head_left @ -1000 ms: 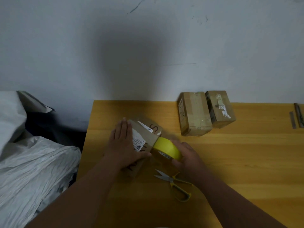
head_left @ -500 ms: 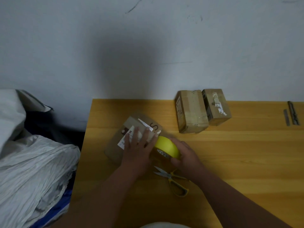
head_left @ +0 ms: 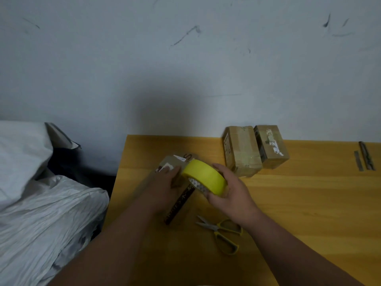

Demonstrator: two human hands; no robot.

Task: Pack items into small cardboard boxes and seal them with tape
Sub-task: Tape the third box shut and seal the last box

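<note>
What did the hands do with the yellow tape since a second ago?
The right hand lifted the yellow tape roll off the table, up over the box. The left hand slid from the box's left side to its top, by the roll. The scissors and two sealed boxes stayed put.

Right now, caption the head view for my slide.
Right hand grips yellow tape roll over a cardboard box steadied by left hand; scissors lie nearby.
</note>
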